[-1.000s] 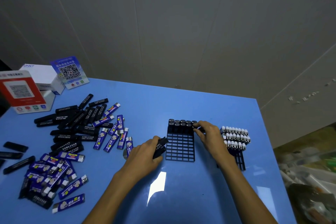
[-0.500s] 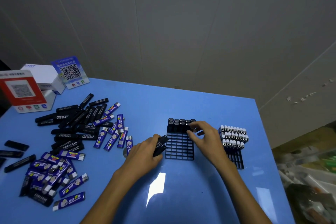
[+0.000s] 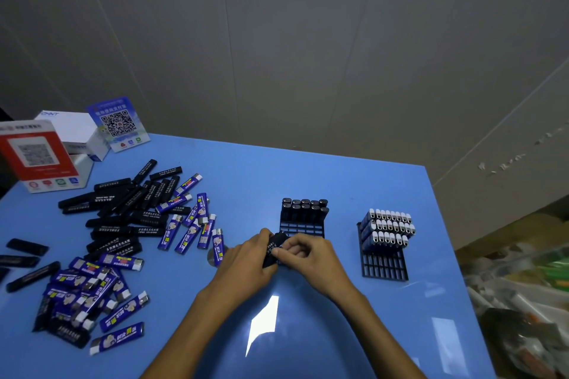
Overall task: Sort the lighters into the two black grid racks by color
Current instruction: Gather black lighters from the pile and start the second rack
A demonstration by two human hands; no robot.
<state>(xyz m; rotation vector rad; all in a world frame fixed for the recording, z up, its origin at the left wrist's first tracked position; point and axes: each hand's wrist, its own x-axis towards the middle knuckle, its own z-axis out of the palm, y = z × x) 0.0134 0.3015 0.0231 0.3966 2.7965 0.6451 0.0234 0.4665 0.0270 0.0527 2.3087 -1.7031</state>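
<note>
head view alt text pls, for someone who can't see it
Both hands, left hand and right hand, grip black lighters before a partly filled black rack; a second rack holds blue lighters, loose lighters left.

Blue table (image 3: 308, 181) against a grey panelled wall (image 3: 308, 40). At the far left corner, red-and-white QR-code stand (image 3: 34, 155), white box (image 3: 72, 129) just behind it, blue QR-code card (image 3: 118, 123) leaning upright beside the box. Off the right edge, blurred clutter (image 3: 523, 301) lower down, contents not clear.
</note>
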